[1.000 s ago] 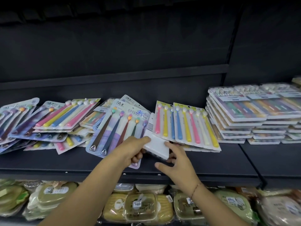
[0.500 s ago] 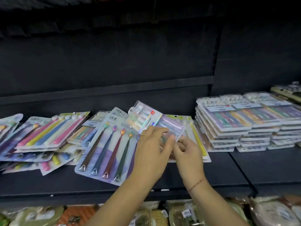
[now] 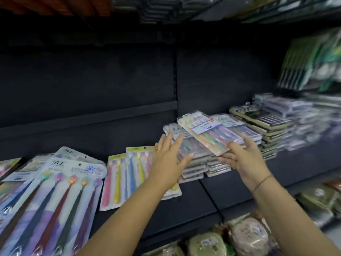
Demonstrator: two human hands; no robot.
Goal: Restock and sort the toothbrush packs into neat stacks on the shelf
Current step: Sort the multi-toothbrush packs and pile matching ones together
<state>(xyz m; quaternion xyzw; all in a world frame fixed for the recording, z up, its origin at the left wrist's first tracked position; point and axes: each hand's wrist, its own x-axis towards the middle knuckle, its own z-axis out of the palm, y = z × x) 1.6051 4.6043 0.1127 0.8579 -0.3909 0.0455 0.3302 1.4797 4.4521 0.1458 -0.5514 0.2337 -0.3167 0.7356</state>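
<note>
Black metal shelving, dark back panel, dim light; right edge of view blurred.

Head view:
- Shelf (image 3: 208,196) runs from 8 o'clock to 3 o'clock.
- Right hand (image 3: 243,159), at 4 o'clock of centre, palm up, holds the near end of a clear toothbrush pack (image 3: 208,133). Fingers are under it, thumb along its right edge. The pack is tilted, its far end raised toward 1 o'clock, above the clear-pack stack (image 3: 195,163). Whether it is one pack or two together: cannot tell.
- Thin bracelet (image 3: 262,182) on the right wrist.
- Left hand (image 3: 168,159), at 6 o'clock of centre, is wide, fingers straight and spread, reaching over the left edge of that stack. Contact with the stack: cannot tell. Ring (image 3: 158,149) on one finger.
- Yellow-card pack (image 3: 129,174) lies flat at 7 o'clock, partly under the left forearm.
- Large blister pack (image 3: 60,191) of dark-handled brushes at 8 o'clock, overlapping other loose packs.
- Dark-edged stacks (image 3: 265,130) at 3 o'clock, just beside the clear-pack stack.
- Wrapped goods (image 3: 245,235) on the lower shelf at 5 o'clock.
</note>
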